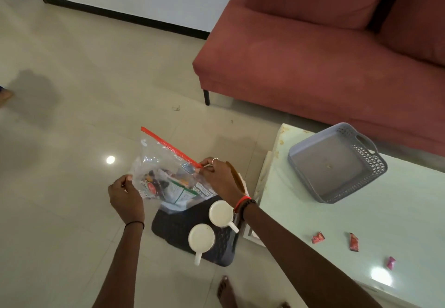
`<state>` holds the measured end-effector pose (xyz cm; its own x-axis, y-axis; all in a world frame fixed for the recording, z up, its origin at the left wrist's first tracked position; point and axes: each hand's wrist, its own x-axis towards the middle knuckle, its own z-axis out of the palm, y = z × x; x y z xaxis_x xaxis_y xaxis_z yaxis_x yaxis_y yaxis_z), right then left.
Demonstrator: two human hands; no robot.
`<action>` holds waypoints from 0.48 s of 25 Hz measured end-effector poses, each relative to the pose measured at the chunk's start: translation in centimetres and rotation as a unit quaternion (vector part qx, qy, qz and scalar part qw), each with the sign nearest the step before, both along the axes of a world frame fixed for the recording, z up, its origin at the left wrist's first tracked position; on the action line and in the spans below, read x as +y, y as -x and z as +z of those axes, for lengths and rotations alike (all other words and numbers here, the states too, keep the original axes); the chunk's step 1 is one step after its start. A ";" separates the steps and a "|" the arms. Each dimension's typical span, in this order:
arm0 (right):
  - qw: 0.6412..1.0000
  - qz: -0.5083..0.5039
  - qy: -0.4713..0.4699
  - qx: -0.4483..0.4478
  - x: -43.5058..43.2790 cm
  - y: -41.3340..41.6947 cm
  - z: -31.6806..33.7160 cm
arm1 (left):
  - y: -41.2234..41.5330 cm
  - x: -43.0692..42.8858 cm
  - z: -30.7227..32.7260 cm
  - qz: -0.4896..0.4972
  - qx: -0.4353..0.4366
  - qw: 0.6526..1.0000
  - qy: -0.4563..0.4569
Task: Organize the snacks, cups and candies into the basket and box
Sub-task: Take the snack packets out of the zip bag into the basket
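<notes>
Currently, a person is holding a clear zip-top plastic bag of snack packets [166,170] at eight o'clock, the left hand [125,197] pinching its left edge and the right hand [216,177] pinching the end of its red seal strip. It is hanging over the far end of a dark perforated plastic basket [173,228] at six o'clock, which is carrying two white handled cups [221,212]. Tugging the strip open with the bag tilted is probably risking packets spilling onto the tiled floor [72,139] or toppling a cup.

Dark basket [173,230] half hidden – snack labels [178,191] unreadable through bag [159,158].
</notes>
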<state>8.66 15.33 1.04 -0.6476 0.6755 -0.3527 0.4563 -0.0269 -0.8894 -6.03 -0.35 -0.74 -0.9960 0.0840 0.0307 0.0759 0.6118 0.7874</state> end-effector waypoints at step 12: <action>0.985 -0.142 0.021 0.094 9.4 -15.5 10.1 | -10.0 14.6 10.7 -0.140 0.039 0.984 -0.101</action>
